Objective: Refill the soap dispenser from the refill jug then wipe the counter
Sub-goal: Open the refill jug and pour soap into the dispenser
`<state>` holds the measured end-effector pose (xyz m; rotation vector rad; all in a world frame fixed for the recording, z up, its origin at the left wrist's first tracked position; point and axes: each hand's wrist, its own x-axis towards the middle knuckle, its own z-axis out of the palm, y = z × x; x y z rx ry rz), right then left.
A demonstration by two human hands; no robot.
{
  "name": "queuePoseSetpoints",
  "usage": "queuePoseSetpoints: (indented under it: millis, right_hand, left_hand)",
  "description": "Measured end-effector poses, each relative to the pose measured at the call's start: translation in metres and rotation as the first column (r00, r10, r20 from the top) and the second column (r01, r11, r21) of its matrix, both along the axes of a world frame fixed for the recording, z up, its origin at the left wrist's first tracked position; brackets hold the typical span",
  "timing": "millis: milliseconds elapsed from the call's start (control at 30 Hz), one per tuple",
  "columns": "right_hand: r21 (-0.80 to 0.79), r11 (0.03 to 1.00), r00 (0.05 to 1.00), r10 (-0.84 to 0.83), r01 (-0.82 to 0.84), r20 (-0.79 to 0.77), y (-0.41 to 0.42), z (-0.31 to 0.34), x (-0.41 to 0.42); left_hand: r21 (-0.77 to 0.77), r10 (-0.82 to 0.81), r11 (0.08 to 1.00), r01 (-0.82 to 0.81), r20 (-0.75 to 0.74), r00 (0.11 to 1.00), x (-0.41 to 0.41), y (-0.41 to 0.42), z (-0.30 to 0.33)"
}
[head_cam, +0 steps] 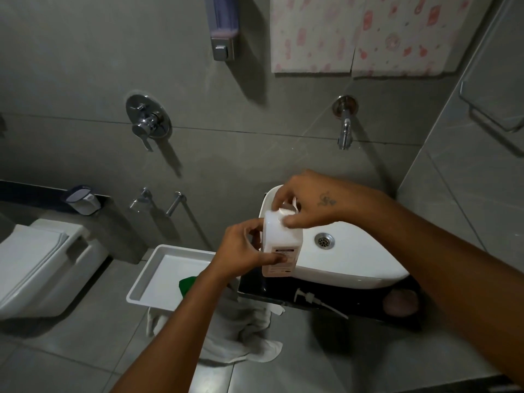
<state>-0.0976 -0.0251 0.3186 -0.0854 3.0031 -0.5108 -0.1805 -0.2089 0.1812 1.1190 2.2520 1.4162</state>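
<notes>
A white rectangular refill jug [281,239] stands upright at the left edge of the white sink basin [357,268]. My left hand [243,251] grips its body from the left side. My right hand [309,202] is closed over the cap at its top. A white pump head with its tube [314,300] lies loose on the black counter [368,310]. A brownish round dispenser bottle [401,303] stands on the counter by my right forearm. A white cloth [241,333] hangs below the counter's left end.
A white tray [147,282] with a green item [188,283] sits left of the counter. A toilet [39,268] stands at far left. A wall tap [344,129], a mixer handle [147,121] and a wall soap dispenser [222,26] are above.
</notes>
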Motion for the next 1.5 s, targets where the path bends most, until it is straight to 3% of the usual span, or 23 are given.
queuePoseSetpoints:
  millis: [67, 200, 433, 733, 833, 933, 1033, 1133, 1233, 1300, 1500]
  right_hand:
    - [-0.017, 0.997, 0.996, 0.082, -0.081, 0.029, -0.001, 0.001, 0.002]
    - [0.057, 0.995, 0.997, -0.081, 0.082, -0.009, 0.0, -0.003, -0.002]
    - [0.1, 0.992, 0.995, 0.077, -0.083, 0.063, -0.004, -0.003, 0.001]
    - [0.18, 0.982, 0.996, 0.05, -0.063, 0.075, -0.005, -0.005, -0.008]
    - [0.107, 0.994, 0.999, 0.032, -0.032, 0.006, -0.001, 0.006, -0.011]
    - [-0.124, 0.989, 0.991, -0.09, 0.078, -0.095, 0.009, 0.0, -0.007]
    - [-0.351, 0.913, 0.963, -0.255, 0.209, -0.09, 0.018, -0.049, 0.009]
    - [-0.538, 0.751, 0.9, -0.434, 0.383, 0.034, 0.016, -0.134, 0.032]
    - [-0.635, 0.554, 0.804, -0.564, 0.538, 0.189, -0.006, -0.224, 0.052]
    - [-0.648, 0.475, 0.736, -0.645, 0.596, 0.204, -0.024, -0.271, 0.058]
    - [-0.388, 0.554, 0.631, -0.769, 0.737, 0.1, -0.057, -0.349, 0.047]
  left_hand:
    - [-0.012, 0.006, 1.0, -0.006, 0.005, 1.0, -0.001, -0.001, -0.003]
    - [-0.012, -0.005, 1.0, 0.005, -0.015, 1.0, -0.001, -0.001, -0.003]
    - [-0.03, -0.004, 1.0, 0.005, 0.022, 1.0, -0.001, 0.001, -0.005]
    - [-0.096, -0.032, 0.995, 0.036, 0.041, 0.999, -0.005, 0.002, -0.012]
    - [-0.116, -0.023, 0.993, 0.03, 0.054, 0.998, -0.009, -0.001, -0.021]
    - [-0.115, 0.019, 0.993, -0.01, 0.073, 0.997, -0.016, -0.01, -0.037]
    - [-0.141, 0.07, 0.988, -0.056, 0.094, 0.993, -0.024, -0.022, -0.058]
    - [-0.206, 0.105, 0.975, -0.078, 0.123, 0.987, -0.033, -0.034, -0.083]
    - [-0.275, 0.128, 0.958, -0.086, 0.14, 0.982, -0.044, -0.043, -0.108]
    - [-0.303, 0.121, 0.951, -0.068, 0.162, 0.979, -0.05, -0.043, -0.123]
    - [-0.316, 0.116, 0.947, -0.051, 0.189, 0.975, -0.064, -0.04, -0.158]
